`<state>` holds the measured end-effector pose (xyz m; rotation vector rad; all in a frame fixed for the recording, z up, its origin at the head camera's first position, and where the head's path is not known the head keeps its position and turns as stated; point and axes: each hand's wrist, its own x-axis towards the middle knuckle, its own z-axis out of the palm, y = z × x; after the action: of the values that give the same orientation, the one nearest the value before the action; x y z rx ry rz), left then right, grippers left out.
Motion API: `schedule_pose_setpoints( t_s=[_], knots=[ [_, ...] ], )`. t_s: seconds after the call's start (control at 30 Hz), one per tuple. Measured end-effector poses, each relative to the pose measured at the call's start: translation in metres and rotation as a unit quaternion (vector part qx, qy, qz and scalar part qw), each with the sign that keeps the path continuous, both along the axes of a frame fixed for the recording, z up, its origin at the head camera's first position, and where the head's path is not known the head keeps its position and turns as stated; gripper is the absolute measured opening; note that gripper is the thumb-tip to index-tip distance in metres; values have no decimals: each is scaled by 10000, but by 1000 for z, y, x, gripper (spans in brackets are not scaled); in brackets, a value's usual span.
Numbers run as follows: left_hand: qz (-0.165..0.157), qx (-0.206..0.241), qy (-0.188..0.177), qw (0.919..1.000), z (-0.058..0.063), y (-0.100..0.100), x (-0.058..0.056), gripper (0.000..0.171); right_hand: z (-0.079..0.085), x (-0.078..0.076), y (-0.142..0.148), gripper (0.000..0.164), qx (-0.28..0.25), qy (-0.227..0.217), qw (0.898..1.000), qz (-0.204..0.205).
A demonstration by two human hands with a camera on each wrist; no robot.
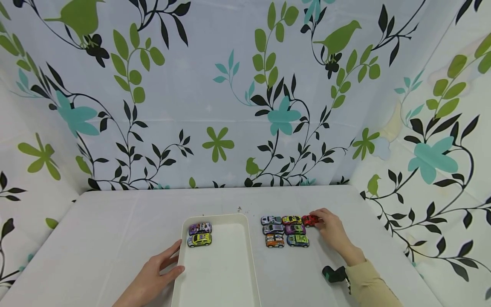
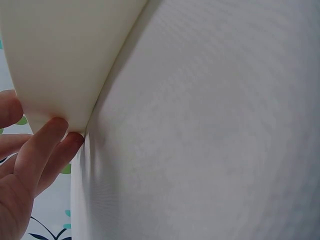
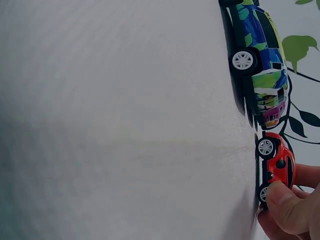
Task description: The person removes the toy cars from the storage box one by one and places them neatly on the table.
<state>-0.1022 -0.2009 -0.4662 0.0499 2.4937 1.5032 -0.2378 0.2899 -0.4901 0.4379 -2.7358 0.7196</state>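
Note:
A red toy car (image 1: 310, 220) stands on the table at the right end of the far row of cars. My right hand (image 1: 330, 229) pinches it between thumb and fingers, and the right wrist view shows the thumb on the side of this red car (image 3: 280, 165). On the left, my left hand (image 1: 157, 268) touches the outer side of a cream tray (image 1: 215, 273) with its fingertips and thumb. Inside the tray's far left corner sit a purple toy car (image 1: 200, 228) and a yellow-green toy car (image 1: 199, 240), side by side.
Left of the red car, more toy cars stand in close rows, among them a yellow car (image 1: 291, 220), an orange car (image 1: 275, 241) and a green-blue car (image 1: 298, 241). A dark green and black object (image 1: 333, 274) is by the right sleeve. Patterned cloth (image 1: 215, 106) surrounds the table.

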Motion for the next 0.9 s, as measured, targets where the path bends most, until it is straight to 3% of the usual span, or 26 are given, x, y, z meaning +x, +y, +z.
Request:
schedule_pose_setpoints(
  t_s=[0.4, 0.9],
  knots=[
    [93, 19, -68, 9999, -2, 0, 2, 79, 3, 4, -3, 45, 92, -254, 9996, -82],
    [-12, 22, 12, 10000, -1, -2, 0, 80, 33, 14, -35, 35, 161, 116, 9997, 175]
  ],
)
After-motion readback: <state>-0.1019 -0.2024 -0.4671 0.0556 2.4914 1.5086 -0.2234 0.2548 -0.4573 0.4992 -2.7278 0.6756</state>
